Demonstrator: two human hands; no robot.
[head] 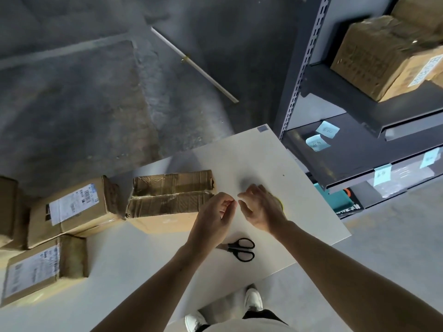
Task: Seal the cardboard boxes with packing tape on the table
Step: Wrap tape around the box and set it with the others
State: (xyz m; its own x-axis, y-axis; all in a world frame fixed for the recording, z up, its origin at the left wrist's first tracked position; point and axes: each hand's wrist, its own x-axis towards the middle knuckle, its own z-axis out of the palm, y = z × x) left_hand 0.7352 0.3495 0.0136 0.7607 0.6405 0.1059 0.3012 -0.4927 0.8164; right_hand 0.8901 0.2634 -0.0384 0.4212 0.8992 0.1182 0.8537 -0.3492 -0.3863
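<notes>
— While I'm watching the head feed, where is the worn brown cardboard box (171,195) lying?
— I'm seeing it on the white table (263,159), just left of the left hand (213,218), which is pinching thumb to forefinger.
— And the right hand (262,208)?
— Curling loosely alongside; I'm not able to tell whether it's gripping anything.
</notes>
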